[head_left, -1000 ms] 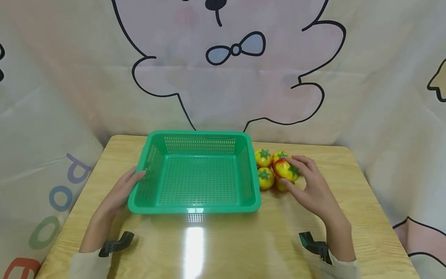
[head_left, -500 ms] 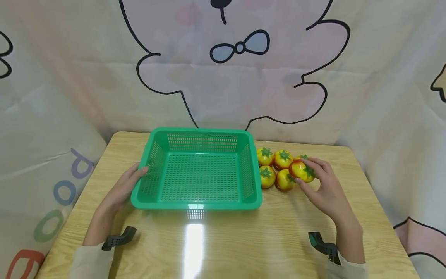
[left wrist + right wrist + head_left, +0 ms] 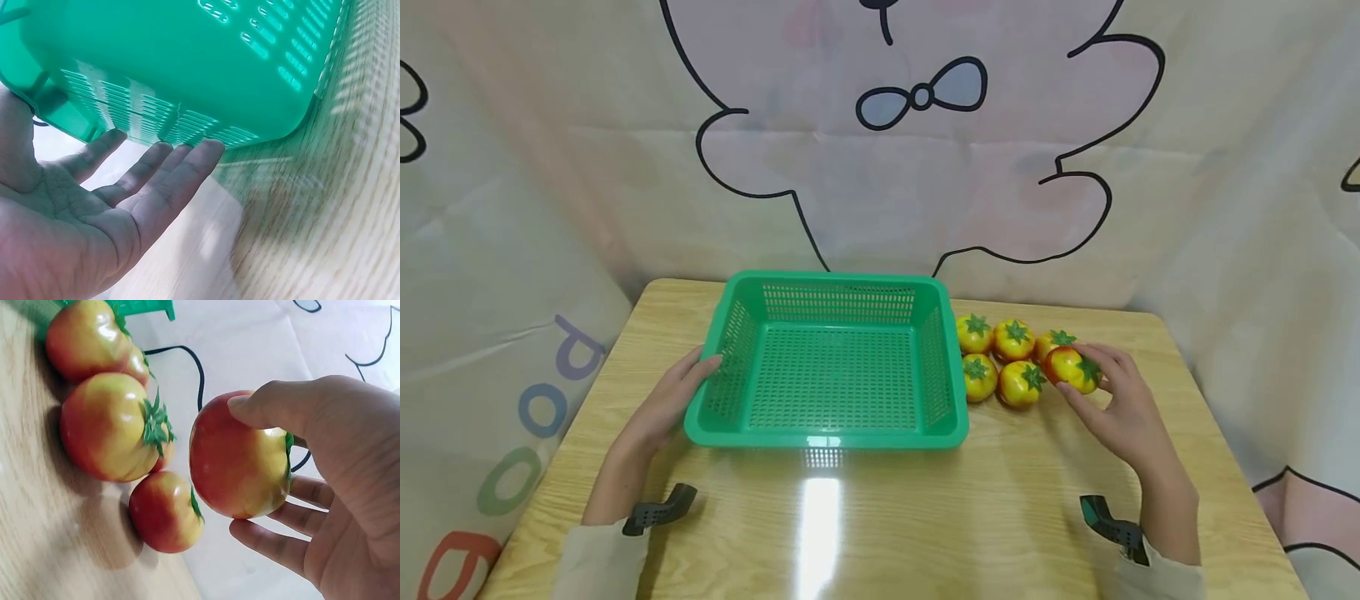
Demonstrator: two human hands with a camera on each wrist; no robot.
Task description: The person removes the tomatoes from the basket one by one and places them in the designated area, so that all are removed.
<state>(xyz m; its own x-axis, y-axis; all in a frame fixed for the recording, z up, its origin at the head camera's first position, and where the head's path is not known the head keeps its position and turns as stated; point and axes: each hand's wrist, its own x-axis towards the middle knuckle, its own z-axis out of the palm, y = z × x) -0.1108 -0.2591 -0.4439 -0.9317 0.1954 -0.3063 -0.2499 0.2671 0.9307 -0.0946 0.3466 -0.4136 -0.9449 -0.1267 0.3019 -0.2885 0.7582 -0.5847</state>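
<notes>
A green plastic basket (image 3: pixel 827 442) with perforated walls stands on the table, nothing inside it. At its left side my left hand (image 3: pixel 662 404) grips the wall, thumb over the rim. The left wrist view has the fingers (image 3: pixel 181 181) stretched along the outside of the basket's wall. My right hand (image 3: pixel 1127 417) pinches a red-and-yellow tomato (image 3: pixel 1070 369) with green leaves between thumb and fingers. In the right wrist view this held tomato (image 3: pixel 234 465) appears raised off the table. Several similar tomatoes (image 3: pixel 1019 384) sit grouped between the basket and my right hand.
A light wood table (image 3: pixel 925 517) carries everything. Behind it hangs a printed cloth backdrop (image 3: pixel 880 208), meeting the table's far edge, with more cloth at the left and right. Dark brackets (image 3: pixel 658 510) are strapped at both wrists.
My right hand has moved to the right with the tomato, from above the group to its right end. My left hand stays on the basket. The head view has shifted slightly.
</notes>
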